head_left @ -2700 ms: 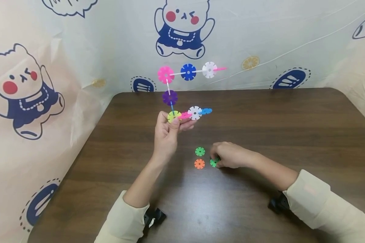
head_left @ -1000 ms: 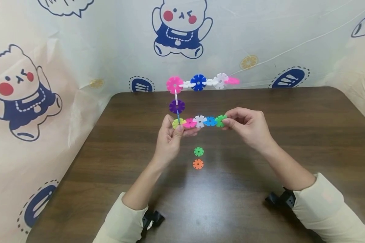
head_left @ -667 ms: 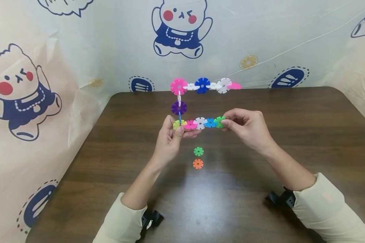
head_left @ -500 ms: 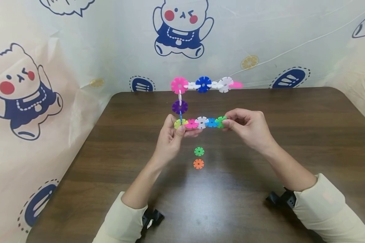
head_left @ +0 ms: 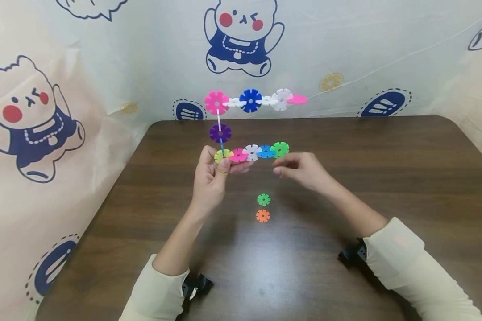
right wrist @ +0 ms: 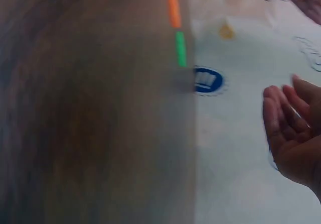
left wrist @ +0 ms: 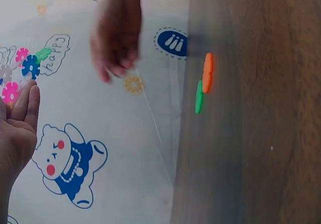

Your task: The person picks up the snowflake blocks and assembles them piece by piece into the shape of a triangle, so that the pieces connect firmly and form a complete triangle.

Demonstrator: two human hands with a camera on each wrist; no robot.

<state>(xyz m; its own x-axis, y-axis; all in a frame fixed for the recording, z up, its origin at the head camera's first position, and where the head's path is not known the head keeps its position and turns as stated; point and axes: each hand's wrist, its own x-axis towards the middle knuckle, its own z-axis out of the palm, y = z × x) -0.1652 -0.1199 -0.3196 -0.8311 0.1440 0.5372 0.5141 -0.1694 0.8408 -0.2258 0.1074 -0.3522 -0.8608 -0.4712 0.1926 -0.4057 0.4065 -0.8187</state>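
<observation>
My left hand [head_left: 209, 185] pinches the yellow snowflake disc [head_left: 221, 156] at the lower corner of a linked chain, held up above the table. From there a row runs right through pink, white and blue to a green disc [head_left: 280, 149]. A purple disc [head_left: 220, 133] rises above the yellow one to a pink disc [head_left: 216, 103], and an upper row with blue [head_left: 251, 100] and white discs goes right. Just below the green end, my right hand [head_left: 305, 171] has loosely bent fingers with nothing between them; it looks blurred in the left wrist view.
Two loose discs, one green [head_left: 263, 199] and one orange [head_left: 263, 216], lie on the brown wooden table [head_left: 385, 178] below the hands. A patterned sheet [head_left: 156, 53] with cartoon bears hangs behind and at the left.
The right hand picked a green disc off the table and brought it to the row's end. It has since let go and moved down-left; the green disc stays on the chain, which shifted left.
</observation>
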